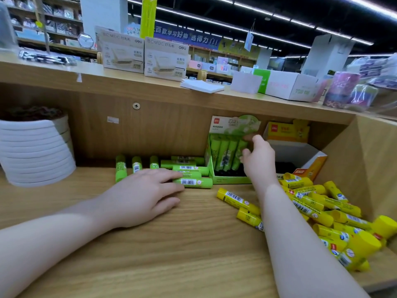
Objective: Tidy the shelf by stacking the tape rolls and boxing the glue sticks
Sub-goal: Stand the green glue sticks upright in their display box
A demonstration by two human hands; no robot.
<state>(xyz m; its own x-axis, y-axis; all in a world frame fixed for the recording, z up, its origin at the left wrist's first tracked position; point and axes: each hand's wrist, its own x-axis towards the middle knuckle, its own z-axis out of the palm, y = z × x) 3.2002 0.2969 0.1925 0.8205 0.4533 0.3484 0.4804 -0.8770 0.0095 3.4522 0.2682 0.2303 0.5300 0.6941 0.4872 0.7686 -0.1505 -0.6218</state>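
Observation:
A green display box (225, 179) stands at the back of the wooden shelf (171, 244) with several green glue sticks (223, 153) upright in it. My right hand (258, 160) reaches into the box, fingers curled on the rightmost upright stick. My left hand (141, 196) lies flat on the shelf, its fingertips touching loose green glue sticks (192, 182) lying left of the box. A tall stack of white tape rolls (34, 151) stands at the far left. Yellow glue sticks (322, 209) lie heaped at the right.
An open yellow-and-white box (300, 155) sits behind the yellow heap, right of the green box. The upper shelf top holds punch-machine boxes (165, 59), a white notepad (202, 86), a white-green carton (285, 84) and coloured rolls (341, 89). A side wall (369, 160) closes the right.

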